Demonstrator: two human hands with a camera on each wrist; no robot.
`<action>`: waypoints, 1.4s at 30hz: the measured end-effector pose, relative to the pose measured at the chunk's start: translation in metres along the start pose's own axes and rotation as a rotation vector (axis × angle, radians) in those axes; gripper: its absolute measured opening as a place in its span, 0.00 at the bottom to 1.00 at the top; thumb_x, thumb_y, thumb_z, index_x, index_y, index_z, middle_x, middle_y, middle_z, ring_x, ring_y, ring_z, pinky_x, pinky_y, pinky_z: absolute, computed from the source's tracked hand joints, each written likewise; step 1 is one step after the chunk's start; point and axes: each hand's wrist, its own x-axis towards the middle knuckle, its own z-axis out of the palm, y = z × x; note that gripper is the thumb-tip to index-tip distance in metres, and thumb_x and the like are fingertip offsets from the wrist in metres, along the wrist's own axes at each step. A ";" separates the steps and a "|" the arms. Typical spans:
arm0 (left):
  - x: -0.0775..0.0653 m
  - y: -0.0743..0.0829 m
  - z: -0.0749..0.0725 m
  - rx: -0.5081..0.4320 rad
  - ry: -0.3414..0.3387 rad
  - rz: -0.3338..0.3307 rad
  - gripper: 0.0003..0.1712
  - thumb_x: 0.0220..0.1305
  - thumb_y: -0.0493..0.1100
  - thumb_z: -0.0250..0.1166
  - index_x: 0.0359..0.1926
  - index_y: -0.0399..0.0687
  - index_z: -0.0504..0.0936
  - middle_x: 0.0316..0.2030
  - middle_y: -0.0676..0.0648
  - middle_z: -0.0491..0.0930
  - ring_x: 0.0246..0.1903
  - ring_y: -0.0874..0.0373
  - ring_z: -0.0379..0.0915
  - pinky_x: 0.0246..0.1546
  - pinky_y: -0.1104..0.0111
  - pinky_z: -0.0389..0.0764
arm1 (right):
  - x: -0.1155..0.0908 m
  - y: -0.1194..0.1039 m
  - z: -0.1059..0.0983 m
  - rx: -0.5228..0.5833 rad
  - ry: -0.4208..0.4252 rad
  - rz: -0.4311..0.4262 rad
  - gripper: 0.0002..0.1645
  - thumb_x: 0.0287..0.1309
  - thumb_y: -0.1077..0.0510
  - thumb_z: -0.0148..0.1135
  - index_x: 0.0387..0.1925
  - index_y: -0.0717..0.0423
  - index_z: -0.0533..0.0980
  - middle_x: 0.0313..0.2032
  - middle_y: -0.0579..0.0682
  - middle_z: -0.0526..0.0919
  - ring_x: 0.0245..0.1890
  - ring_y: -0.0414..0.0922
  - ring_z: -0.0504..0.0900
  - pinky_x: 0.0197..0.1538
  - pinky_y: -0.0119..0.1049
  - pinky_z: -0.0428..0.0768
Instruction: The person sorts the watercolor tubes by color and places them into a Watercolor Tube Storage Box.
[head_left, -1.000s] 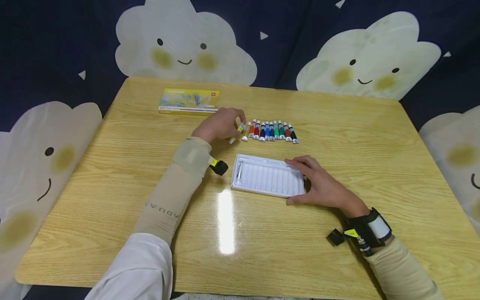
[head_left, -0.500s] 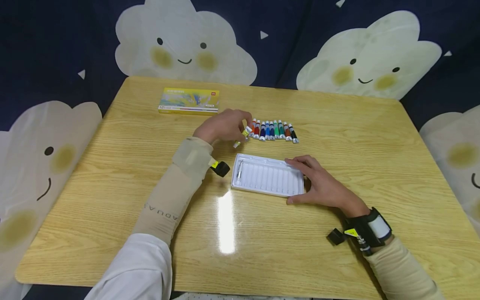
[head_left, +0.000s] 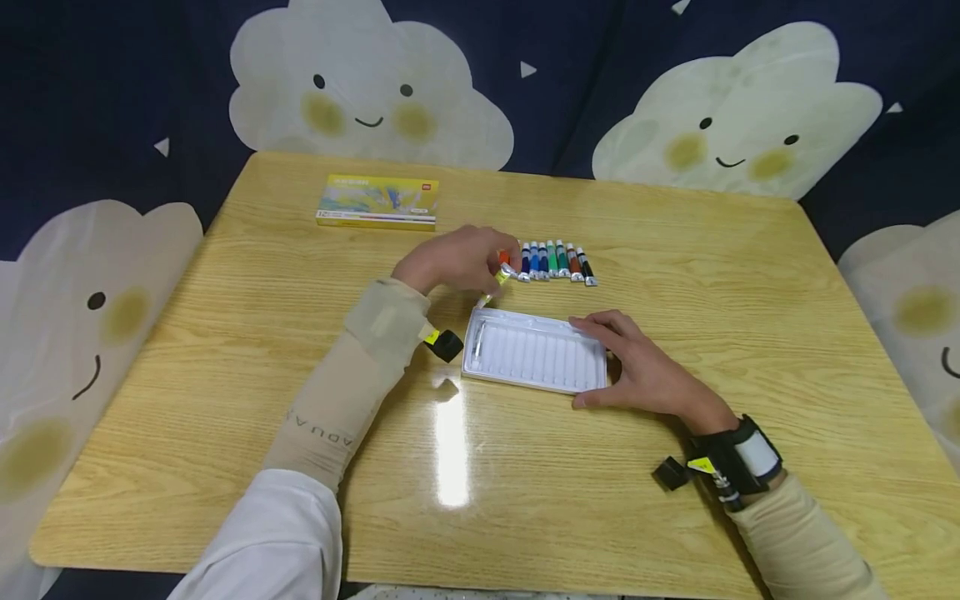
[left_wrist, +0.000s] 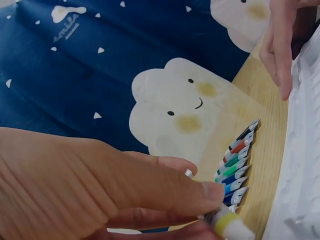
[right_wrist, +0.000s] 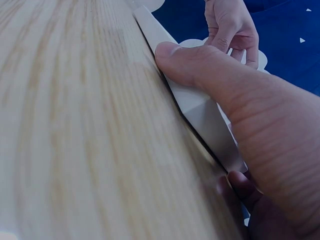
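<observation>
In the head view my left hand (head_left: 467,260) pinches a small white-and-yellow paint tube (head_left: 495,286), tilted with one end near the tray's far left corner. The left wrist view shows this paint tube (left_wrist: 232,227) between thumb and fingers. My right hand (head_left: 637,367) grips the right end of a white plastic tray (head_left: 525,383), thumb on the near side, fingers on the far side. One pale tube (head_left: 478,342) lies in the leftmost slot; the other slots look bare. Behind the tray lies a row of coloured paint tubes (head_left: 558,260), its left end partly hidden by my left hand.
A yellow box (head_left: 377,202) lies flat at the back left of the wooden table (head_left: 675,250). Wrist-worn cameras hang beside both hands, the left black cube (head_left: 448,346) close to the tray's left side. A dark curtain with clouds stands behind the table.
My left hand has moved right and slightly toward me with the paint tube, from the left end of the row to the tray's far left corner. The right hand and tray have stayed still.
</observation>
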 end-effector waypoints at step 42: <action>-0.017 0.009 0.029 0.134 -0.271 0.241 0.14 0.56 0.40 0.70 0.40 0.51 0.74 0.36 0.52 0.73 0.32 0.58 0.65 0.37 0.68 0.68 | 0.001 0.000 -0.001 0.005 0.000 -0.001 0.64 0.31 0.28 0.76 0.72 0.36 0.60 0.67 0.49 0.61 0.65 0.46 0.63 0.63 0.50 0.69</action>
